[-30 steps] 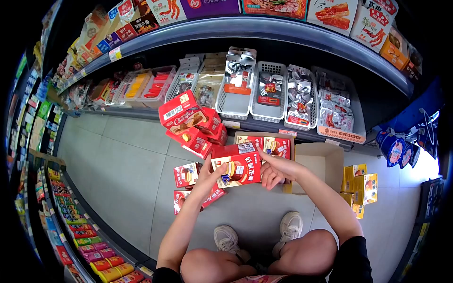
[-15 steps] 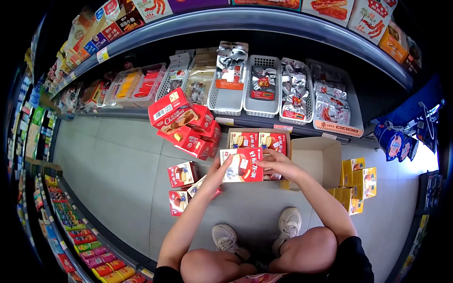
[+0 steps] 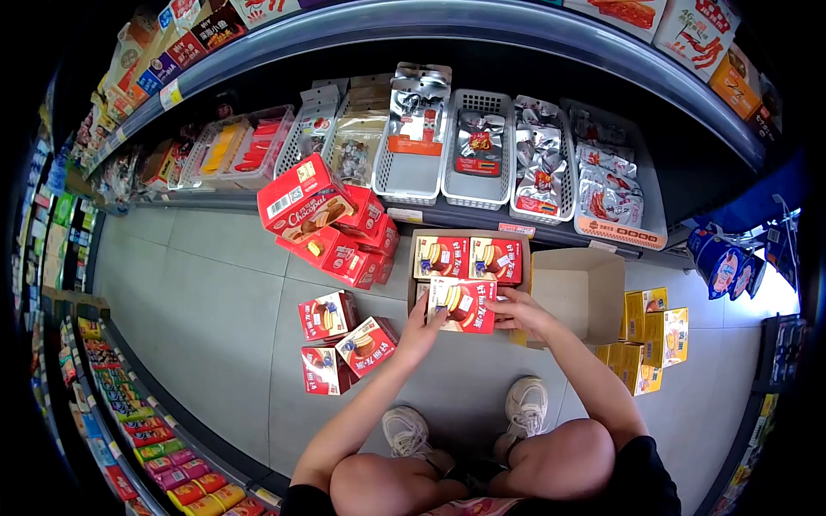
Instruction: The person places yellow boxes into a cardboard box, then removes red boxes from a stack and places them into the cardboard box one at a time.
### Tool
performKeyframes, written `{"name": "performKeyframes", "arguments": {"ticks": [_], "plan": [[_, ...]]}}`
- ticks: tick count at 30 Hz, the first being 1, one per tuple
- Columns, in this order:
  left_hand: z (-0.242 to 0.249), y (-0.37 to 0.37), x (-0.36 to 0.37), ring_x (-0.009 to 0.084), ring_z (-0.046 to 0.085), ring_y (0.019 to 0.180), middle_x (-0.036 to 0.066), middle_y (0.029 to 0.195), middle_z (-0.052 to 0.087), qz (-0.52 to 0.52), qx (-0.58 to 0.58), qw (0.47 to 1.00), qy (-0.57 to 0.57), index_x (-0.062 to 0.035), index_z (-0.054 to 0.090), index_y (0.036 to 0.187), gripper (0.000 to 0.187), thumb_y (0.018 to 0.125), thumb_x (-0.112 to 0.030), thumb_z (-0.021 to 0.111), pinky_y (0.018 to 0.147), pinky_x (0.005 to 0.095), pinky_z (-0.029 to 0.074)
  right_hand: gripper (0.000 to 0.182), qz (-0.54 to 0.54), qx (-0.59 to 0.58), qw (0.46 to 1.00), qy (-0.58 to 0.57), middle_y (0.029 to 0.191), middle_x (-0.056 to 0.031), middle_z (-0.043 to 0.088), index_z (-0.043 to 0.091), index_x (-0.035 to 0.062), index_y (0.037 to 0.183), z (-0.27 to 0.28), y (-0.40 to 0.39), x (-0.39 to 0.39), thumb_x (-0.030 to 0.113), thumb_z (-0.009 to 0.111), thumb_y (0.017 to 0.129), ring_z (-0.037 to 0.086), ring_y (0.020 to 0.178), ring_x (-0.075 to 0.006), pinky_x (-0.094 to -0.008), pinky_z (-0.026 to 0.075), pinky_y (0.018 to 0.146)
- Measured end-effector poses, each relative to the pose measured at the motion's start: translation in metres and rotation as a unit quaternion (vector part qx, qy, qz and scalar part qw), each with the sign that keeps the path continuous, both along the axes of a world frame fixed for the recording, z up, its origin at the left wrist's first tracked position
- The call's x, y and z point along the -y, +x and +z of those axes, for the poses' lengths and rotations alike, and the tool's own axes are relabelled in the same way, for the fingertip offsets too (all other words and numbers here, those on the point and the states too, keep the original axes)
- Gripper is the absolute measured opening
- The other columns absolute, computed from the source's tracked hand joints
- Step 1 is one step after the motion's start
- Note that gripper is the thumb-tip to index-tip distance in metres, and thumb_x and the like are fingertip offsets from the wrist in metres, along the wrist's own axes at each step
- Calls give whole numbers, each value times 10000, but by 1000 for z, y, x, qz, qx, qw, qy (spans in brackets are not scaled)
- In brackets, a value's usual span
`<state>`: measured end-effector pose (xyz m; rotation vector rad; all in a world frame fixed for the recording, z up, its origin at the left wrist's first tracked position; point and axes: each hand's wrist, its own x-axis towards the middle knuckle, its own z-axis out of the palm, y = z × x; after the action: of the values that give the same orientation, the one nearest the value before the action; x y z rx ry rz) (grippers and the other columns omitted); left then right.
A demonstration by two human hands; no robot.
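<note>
A red-and-white snack-pie box (image 3: pixel 463 305) is gripped at its two ends by my left hand (image 3: pixel 418 334) and my right hand (image 3: pixel 523 315). It is over the front part of a cardboard carton (image 3: pixel 465 233). Two similar boxes stand side by side at the carton's back, one snack-pie box (image 3: pixel 442 258) on the left and another snack-pie box (image 3: pixel 496 260) on the right. My held box hides most of the carton's front. Whether it rests on something below cannot be made out.
Three loose red-and-white boxes (image 3: pixel 367 345) are on the floor at left, below a stack of red Chocopal boxes (image 3: pixel 308 203). An open carton (image 3: pixel 576 297) adjoins at right, then yellow boxes (image 3: pixel 667 337). Shelf baskets (image 3: pixel 476 196) hold packets ahead.
The held box has moved right, over the carton's front, along with both hands. My left hand has come away from in front of the loose boxes, which now show more fully.
</note>
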<state>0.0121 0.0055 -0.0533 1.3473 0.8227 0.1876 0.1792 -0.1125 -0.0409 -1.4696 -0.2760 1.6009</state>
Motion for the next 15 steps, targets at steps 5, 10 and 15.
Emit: {"name": "performKeyframes", "arguments": {"ticks": [5, 10, 15], "plan": [[-31, -3, 5, 175, 475, 995, 137, 1111, 474, 0, 8, 999, 53, 27, 314, 1206, 489, 788, -128, 515, 851, 279, 367, 579, 2, 12, 1000, -12, 1080, -89, 493, 354, 62, 1195, -31, 0, 3, 320, 605, 743, 503, 973, -177, -311, 411, 835], [-33, 0, 1, 202, 468, 1012, 162, 1111, 470, 9, -12, 1000, 11, 37, 337, 1186, 488, 782, -157, 528, 866, 285, 354, 548, 2, 26, 999, -28, 1085, -72, 494, 372, 66, 1181, -51, -4, -2, 314, 601, 749, 512, 963, -181, -313, 413, 830], [-67, -4, -5, 258, 431, 1066, 209, 1137, 440, 31, -53, 997, 51, 45, 332, 1186, 532, 770, -211, 543, 889, 312, 331, 506, 8, 2, 1000, -26, 1083, -80, 493, 396, 62, 1153, -65, -6, -10, 297, 600, 754, 522, 947, -177, -305, 432, 807]]}}
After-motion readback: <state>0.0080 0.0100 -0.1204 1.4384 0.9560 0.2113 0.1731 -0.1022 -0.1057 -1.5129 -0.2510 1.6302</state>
